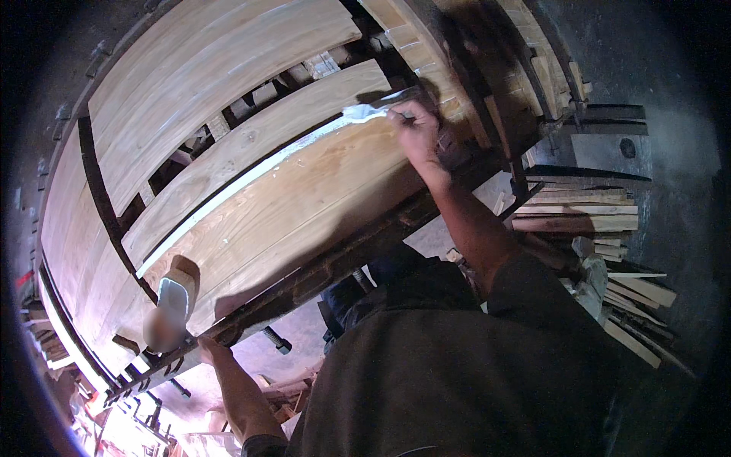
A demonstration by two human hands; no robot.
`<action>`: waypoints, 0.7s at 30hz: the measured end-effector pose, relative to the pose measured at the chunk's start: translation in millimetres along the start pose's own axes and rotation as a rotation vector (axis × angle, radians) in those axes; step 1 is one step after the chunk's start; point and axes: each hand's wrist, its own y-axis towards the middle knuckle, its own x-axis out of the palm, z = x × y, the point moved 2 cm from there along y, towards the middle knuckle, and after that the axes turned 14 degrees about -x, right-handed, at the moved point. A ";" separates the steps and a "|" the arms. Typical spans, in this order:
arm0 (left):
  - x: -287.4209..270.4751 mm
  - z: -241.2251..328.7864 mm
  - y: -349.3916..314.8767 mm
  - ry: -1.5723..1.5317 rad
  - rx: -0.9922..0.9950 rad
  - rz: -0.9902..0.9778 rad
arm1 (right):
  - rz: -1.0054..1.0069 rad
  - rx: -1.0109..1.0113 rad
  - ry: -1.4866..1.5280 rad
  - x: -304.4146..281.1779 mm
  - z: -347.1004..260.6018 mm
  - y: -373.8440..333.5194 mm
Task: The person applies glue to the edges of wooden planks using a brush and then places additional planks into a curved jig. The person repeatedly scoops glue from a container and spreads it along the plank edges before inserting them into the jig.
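A white, wet-looking strip of glue (266,161) runs along the upper edge of the near pale wooden board (304,194). At the strip's right end, my right hand (417,131) is bent with its fingers closed, slightly blurred. A white smeared patch (364,113) lies just left of those fingertips; what they grip is too indistinct to name. Low on the left, my left hand (210,349) reaches over the dark metal bar (297,286) to a cut-open container (185,270) of white liquid. It seems to hold the container's lower end, but a blurred spot covers the fingers.
Further wooden panels (205,65) lie beyond a dark gap in the metal frame. Threaded clamp screws (278,340) stick out below the bar. Dark curved bars (464,68) cross more boards at the upper right. Stacked wood strips (579,222) lie on the floor at right.
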 end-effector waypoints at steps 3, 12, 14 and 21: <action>-1.8 2.7 -7.7 0.003 -0.026 0.012 | 0.058 0.096 -0.124 -42.8 37.0 12.7; -22.0 -19.5 92.5 0.145 0.246 -0.265 | 0.439 0.554 0.681 -104.0 104.9 10.6; -22.6 -15.0 95.5 0.085 0.227 -0.263 | 0.319 0.572 0.953 -54.9 100.9 -18.6; -50.5 -8.5 145.9 0.742 0.269 0.043 | 0.317 0.751 0.772 82.9 66.9 -84.9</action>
